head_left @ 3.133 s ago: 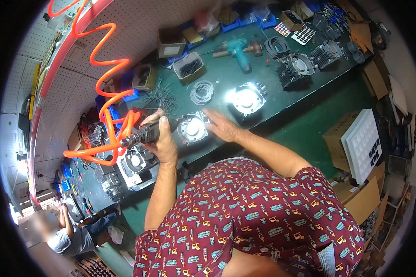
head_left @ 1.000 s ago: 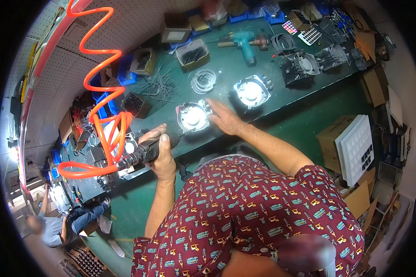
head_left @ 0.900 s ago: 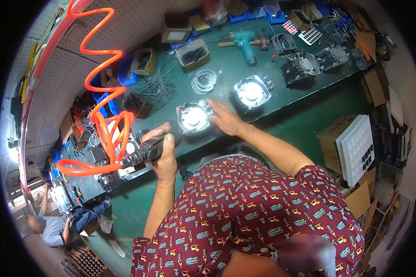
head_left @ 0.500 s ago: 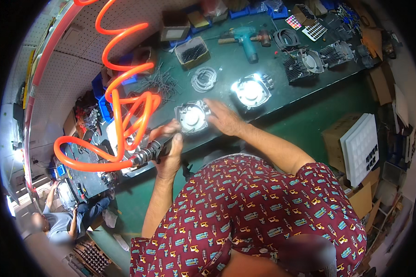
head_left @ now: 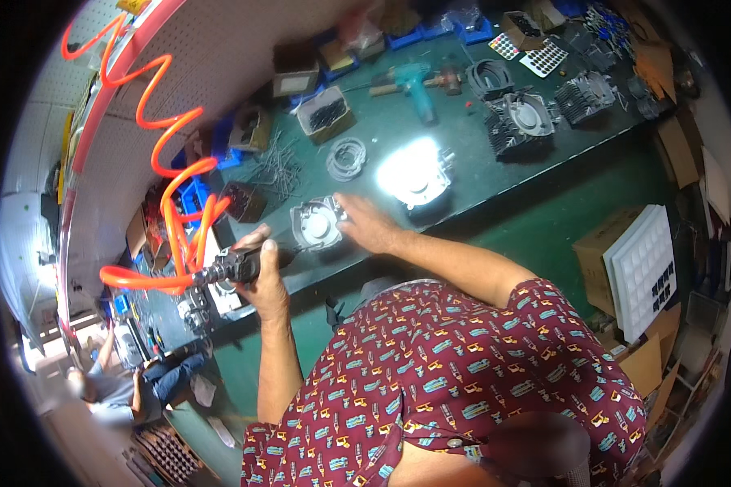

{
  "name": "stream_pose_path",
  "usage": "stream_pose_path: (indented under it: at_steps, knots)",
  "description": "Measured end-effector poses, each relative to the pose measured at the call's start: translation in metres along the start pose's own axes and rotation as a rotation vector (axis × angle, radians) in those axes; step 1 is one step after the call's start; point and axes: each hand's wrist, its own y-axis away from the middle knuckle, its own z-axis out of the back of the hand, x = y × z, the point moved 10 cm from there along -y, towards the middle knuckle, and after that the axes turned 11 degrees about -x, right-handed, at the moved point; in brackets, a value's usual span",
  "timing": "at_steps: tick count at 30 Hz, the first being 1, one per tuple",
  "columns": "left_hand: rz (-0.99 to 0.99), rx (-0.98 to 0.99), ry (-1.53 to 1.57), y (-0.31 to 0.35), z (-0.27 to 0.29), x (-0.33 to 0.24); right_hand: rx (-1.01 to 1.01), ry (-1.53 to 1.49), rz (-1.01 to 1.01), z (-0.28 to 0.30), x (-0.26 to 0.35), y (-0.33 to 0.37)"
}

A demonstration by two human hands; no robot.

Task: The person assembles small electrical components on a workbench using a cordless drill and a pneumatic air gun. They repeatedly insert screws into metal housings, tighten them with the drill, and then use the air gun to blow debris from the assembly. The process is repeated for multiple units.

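In my left hand (head_left: 270, 280) I grip a black air tool (head_left: 239, 265), its rear end joined to an orange coiled hose (head_left: 142, 279). The tool's front end lies just left of a round cast-metal housing (head_left: 317, 225) near the bench's front edge. My right hand (head_left: 371, 226) holds that housing by its right side, thumb and fingers bent at its rim. Farther right on the bench sits a second metal housing (head_left: 418, 178), washed out by bright light. Beyond the first housing lies a small stack of grey metal rings (head_left: 347, 159).
Finned metal parts (head_left: 518, 126) stand at the bench's right, near a teal power drill (head_left: 417, 85) and a hammer (head_left: 449, 82). Loose metal rods (head_left: 274, 166) and a box of black parts (head_left: 325, 114) lie behind. Another person (head_left: 122, 390) sits far left; white trays (head_left: 642, 272) lean at right.
My view has shifted, so the bench things appear moved left. The tool in my left hand is slightly farther from the housing, and the hose hangs differently. My right hand stays on the housing.
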Motion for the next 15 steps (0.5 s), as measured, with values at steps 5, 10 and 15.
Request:
stream_pose_path:
  at_steps: [5, 10, 15]
  knots:
    - [-0.086, -0.105, 0.033, -0.002, -0.006, -0.046, 0.020, -0.031, 0.008, 0.008, 0.002, 0.001]
    - [-0.107, 0.029, 0.313, -0.007, -0.047, -0.067, -0.341, -0.087, 0.148, 0.088, 0.037, 0.041]
    - [-0.062, 0.159, 0.427, 0.007, -0.114, -0.050, -0.766, 0.088, 0.111, 0.196, 0.017, 0.067]
